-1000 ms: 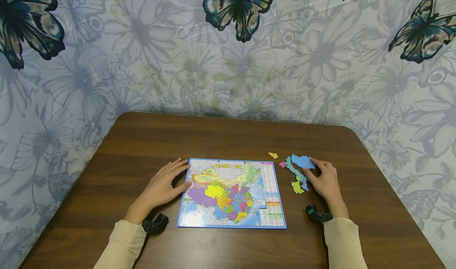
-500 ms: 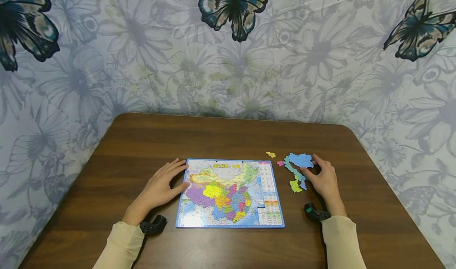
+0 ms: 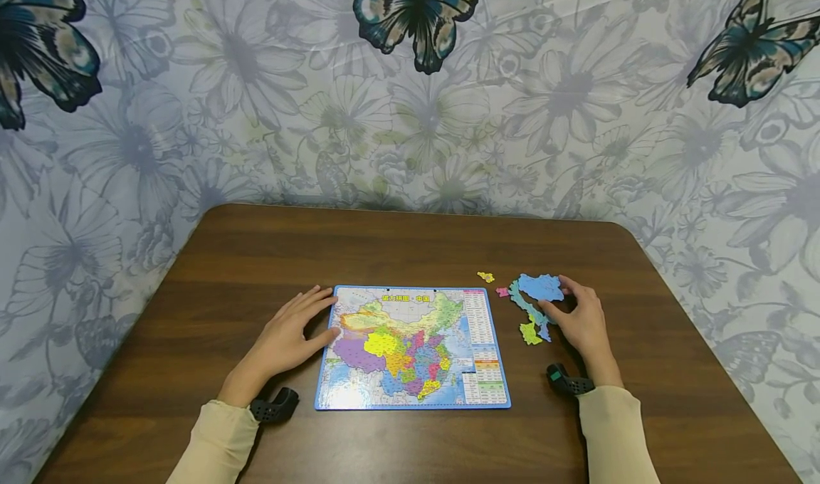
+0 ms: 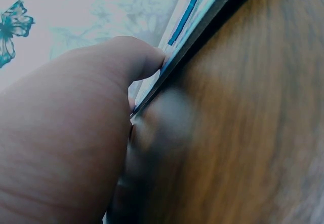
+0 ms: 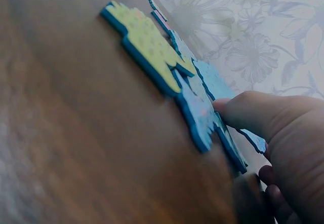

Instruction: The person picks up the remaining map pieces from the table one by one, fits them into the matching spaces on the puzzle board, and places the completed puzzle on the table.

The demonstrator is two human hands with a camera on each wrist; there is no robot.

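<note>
A map puzzle board [image 3: 410,313] with a blue rim lies flat on the table, with many coloured pieces in it. My left hand [image 3: 285,338] rests at its left edge, fingers loosely extended; in the left wrist view the thumb [image 4: 136,57] touches the board's edge [image 4: 187,46]. To the right of the board, my right hand [image 3: 583,324] holds the right end of a large blue puzzle piece [image 3: 539,287] between thumb and fingers. Below it lie a long teal piece [image 3: 524,303] and a yellow-green piece [image 5: 147,49]. The right thumb [image 5: 248,112] partly hides the blue piece in the wrist view.
A small yellow piece [image 3: 486,277] and a pink piece [image 3: 502,292] lie between the board and the larger pieces. The brown wooden table [image 3: 397,242] meets a wall [image 3: 269,135] with flower and butterfly patterns. A black wrist device [image 3: 275,406] sits on each wrist.
The whole head view has shifted slightly. Against the blue piece, the right fingers have moved only a little. The left hand stays at the board's left edge.
</note>
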